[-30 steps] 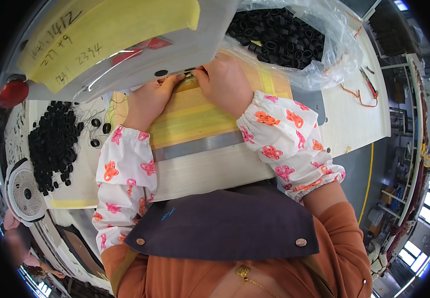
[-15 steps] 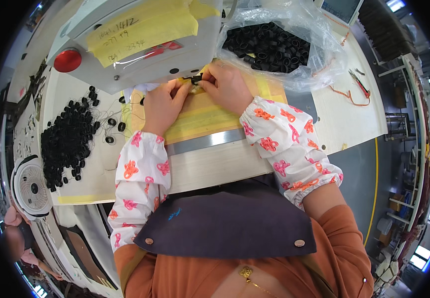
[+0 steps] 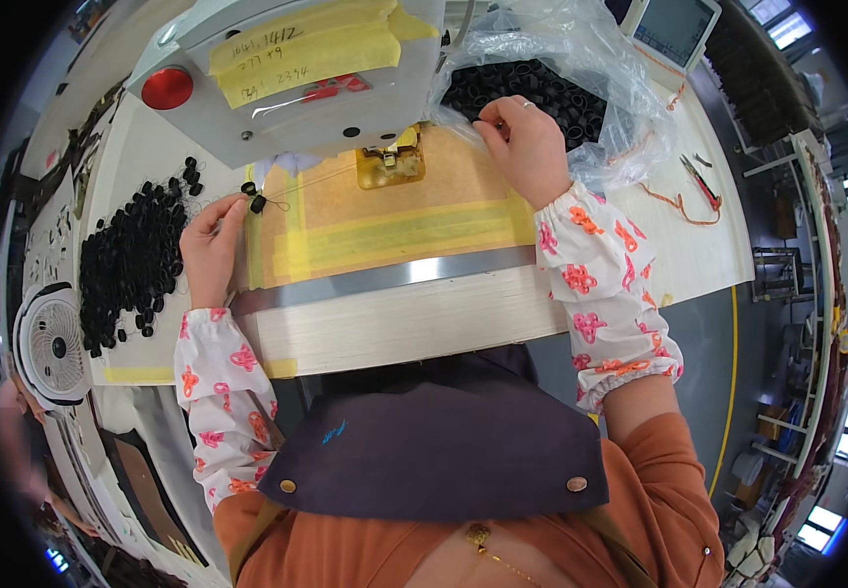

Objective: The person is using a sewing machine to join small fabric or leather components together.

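My left hand [image 3: 210, 242] pinches at a thread beside small black loops [image 3: 258, 204], left of the taped work plate [image 3: 365, 225]. The thread runs toward the yellow metal foot plate [image 3: 390, 170] of a grey sewing machine [image 3: 296, 118]. My right hand [image 3: 527, 152] is curled at the near edge of a clear plastic bag [image 3: 629, 118] full of black rings [image 3: 551, 88]; what its fingertips hold is hidden. A long pile of black threaded loops [image 3: 130, 265] lies to the left of my left hand.
Red-handled snips [image 3: 706, 191] and orange cord [image 3: 669, 201] lie on the table's right [image 3: 718, 255]. A white fan [image 3: 51, 343] stands at the left edge, a screen [image 3: 669, 27] at the back right. A blurred person [image 3: 14, 441] is at the far left.
My hands have parted from the machine's foot: the left moved left and down with the thread and loops, the right moved right to the bag. The black piece under the foot has come out.
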`<state>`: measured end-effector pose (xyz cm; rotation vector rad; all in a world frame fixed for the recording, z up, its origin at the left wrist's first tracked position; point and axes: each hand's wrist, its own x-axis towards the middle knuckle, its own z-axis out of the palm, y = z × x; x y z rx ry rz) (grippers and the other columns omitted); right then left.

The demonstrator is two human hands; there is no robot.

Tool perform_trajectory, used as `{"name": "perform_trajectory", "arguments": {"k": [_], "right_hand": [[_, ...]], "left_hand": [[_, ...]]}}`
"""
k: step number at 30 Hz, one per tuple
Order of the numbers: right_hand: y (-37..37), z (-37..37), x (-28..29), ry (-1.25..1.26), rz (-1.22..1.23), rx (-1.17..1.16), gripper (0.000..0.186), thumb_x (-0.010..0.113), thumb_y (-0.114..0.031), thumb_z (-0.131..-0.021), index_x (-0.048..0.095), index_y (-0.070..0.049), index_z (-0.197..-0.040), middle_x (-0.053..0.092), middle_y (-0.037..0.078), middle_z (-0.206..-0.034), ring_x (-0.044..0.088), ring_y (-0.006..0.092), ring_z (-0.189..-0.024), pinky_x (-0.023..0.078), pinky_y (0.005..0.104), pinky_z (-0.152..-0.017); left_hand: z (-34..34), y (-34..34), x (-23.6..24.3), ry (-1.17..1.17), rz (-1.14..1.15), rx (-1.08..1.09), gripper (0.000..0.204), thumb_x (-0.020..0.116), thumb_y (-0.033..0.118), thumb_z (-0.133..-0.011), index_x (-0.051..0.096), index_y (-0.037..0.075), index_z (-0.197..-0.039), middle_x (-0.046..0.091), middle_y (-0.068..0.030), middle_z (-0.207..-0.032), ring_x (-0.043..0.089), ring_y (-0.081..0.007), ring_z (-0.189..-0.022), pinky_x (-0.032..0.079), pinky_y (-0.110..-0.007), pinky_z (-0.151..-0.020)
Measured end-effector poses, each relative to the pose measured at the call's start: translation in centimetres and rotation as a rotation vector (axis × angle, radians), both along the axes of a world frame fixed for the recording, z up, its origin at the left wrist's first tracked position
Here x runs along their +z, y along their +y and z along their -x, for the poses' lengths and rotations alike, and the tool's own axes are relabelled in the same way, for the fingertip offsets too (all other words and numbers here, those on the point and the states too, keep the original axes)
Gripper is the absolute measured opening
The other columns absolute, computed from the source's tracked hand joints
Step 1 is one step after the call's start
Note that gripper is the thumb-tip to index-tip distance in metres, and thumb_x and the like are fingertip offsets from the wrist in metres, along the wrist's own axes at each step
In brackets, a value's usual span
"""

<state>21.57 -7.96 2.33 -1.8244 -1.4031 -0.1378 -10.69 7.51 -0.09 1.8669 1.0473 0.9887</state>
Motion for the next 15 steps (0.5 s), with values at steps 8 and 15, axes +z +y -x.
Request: {"name": "perform_trajectory", "arguments": {"k": [8, 15], "right_hand": [[2.8, -2.8, -0.9, -0.392, 0.087, -0.038, 0.014, 0.056, -0.005, -0.07, 0.059, -0.007, -0.084, 0.058, 0.007, -0.082, 0.058, 0.0263, -0.074, 0.048, 0.0353, -0.063], [3.3, -3.2, -0.6, -0.444, 0.167, -0.047, 0.019, 0.058, -0.004, -0.07, 0.061, -0.006, -0.089, 0.058, 0.008, -0.085, 0.058, 0.0259, -0.071, 0.048, 0.0335, -0.063]], "left_hand": [[-10.3, -4.9, 0.2, 0.325, -0.669, -0.174, 0.019, 0.06, 0.013, -0.073, 0.06, 0.005, -0.09, 0.061, -0.0127, -0.081, 0.055, -0.0312, -0.078, 0.042, -0.041, -0.069], [-12.1, -4.6, -0.1, 0.392, -0.354, -0.154, 0.026, 0.059, 0.025, -0.078, 0.06, 0.0, -0.087, 0.062, -0.0149, -0.083, 0.058, -0.0316, -0.077, 0.043, -0.039, -0.067]]}}
